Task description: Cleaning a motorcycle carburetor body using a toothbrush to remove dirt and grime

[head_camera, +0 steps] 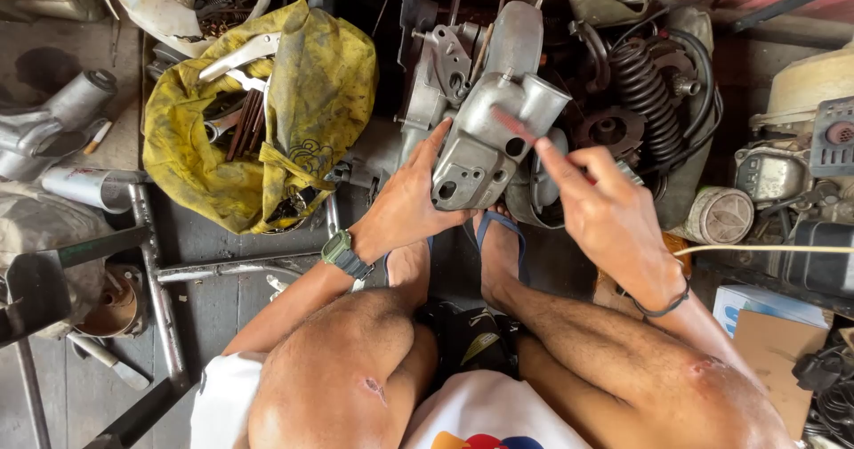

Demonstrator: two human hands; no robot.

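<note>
The left hand [411, 202] grips a grey casing [489, 137] propped on the floor by the feet; the right hand [598, 207] pinches a red-handled brush [514, 126] against it — casing still dull and grimy, brushing seemingly midway.

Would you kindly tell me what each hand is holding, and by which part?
Left hand grips the grey metal engine casing at its lower left edge; right hand pinches a thin red-handled tool by its handle.
</note>
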